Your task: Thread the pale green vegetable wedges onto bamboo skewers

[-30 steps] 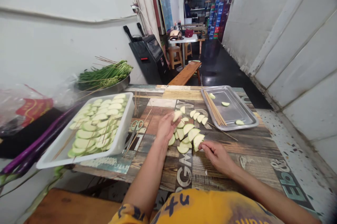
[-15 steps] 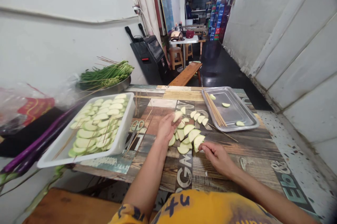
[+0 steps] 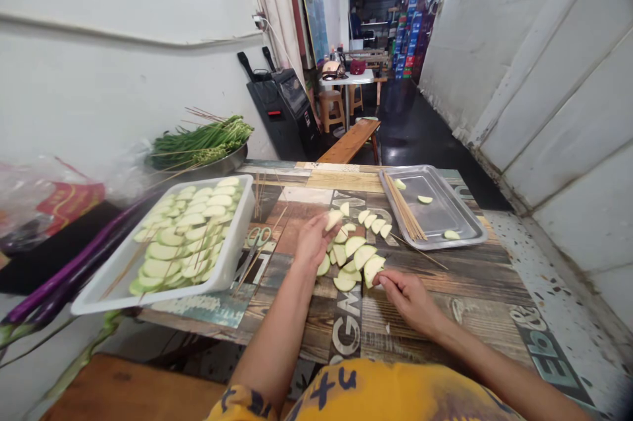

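My left hand (image 3: 311, 236) pinches a pale half-moon vegetable slice (image 3: 333, 219) above the table. The fingers of my right hand (image 3: 408, 295) are closed at the lower edge of a green-skinned slice (image 3: 373, 269). That slice ends an overlapping row leading up and left from my fingers, apparently on a skewer; the stick itself is hardly visible. More loose slices (image 3: 345, 284) lie between my hands, and a short row of small slices (image 3: 376, 226) lies beyond them. A single bamboo skewer (image 3: 420, 251) rests on the table right of the slices.
At left stands a white plastic tray (image 3: 242, 236) full of skewered slices. Scissors (image 3: 254, 246) and loose sticks lie beside it. A metal tray (image 3: 445, 210) at right holds a bundle of skewers (image 3: 403, 206) and a few slices. Purple eggplants (image 3: 74, 269) and a bowl of greens (image 3: 200, 140) are farther left.
The view has shifted very slightly. Both hands keep their hold and nearly the same place; the slices on the table look unchanged.
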Demonstrator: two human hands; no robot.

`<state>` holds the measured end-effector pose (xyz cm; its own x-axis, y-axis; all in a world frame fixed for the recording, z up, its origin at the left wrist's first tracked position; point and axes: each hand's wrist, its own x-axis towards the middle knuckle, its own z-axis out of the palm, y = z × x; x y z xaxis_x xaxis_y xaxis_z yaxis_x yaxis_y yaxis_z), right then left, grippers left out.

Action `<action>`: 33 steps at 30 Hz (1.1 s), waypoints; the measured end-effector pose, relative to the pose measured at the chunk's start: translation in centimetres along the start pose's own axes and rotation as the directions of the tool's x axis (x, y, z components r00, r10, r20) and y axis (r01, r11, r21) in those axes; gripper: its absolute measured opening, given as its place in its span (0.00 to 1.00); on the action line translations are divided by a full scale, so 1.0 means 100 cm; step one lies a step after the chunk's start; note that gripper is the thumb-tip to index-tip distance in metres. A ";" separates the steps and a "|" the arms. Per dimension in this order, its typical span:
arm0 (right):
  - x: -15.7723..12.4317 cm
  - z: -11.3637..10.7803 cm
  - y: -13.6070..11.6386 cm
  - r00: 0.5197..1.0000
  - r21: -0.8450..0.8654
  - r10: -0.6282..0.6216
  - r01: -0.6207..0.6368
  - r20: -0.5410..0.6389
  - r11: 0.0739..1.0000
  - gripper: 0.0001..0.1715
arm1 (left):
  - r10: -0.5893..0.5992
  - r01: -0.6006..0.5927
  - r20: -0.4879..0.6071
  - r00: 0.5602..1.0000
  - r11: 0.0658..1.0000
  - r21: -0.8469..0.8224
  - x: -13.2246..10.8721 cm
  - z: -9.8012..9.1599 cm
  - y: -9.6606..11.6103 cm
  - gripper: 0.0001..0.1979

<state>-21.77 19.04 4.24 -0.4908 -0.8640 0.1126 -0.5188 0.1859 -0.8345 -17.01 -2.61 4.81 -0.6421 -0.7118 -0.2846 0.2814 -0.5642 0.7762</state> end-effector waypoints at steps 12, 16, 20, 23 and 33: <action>0.000 0.001 0.002 1.000 -0.001 -0.007 0.007 -0.011 1.000 0.18 | 0.004 -0.004 -0.001 1.000 0.999 0.038 0.000 0.002 -0.001 0.07; 0.000 0.001 0.001 1.000 -0.009 0.001 -0.001 -0.015 1.000 0.18 | 0.010 -0.010 -0.008 1.000 0.999 0.051 -0.002 0.004 -0.001 0.06; 0.001 0.001 0.001 1.000 -0.015 0.005 -0.006 -0.023 1.000 0.18 | 0.051 -0.052 0.004 0.999 0.996 0.077 -0.003 0.005 -0.003 0.06; 0.001 0.002 0.001 1.000 -0.015 0.003 -0.003 -0.023 1.000 0.18 | 0.079 -0.079 -0.004 0.997 0.992 0.099 -0.002 0.006 -0.005 0.07; 0.000 0.006 0.005 0.999 -0.043 0.007 -0.009 -0.041 0.999 0.18 | 0.011 -0.012 0.012 1.000 0.996 0.091 -0.010 0.013 -0.009 0.07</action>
<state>-21.61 18.84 3.48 -0.5225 -0.8429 0.1285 -0.5442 0.2136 -0.8113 -17.54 -0.88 5.15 -0.6473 -0.7132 -0.2690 0.2236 -0.5150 0.8275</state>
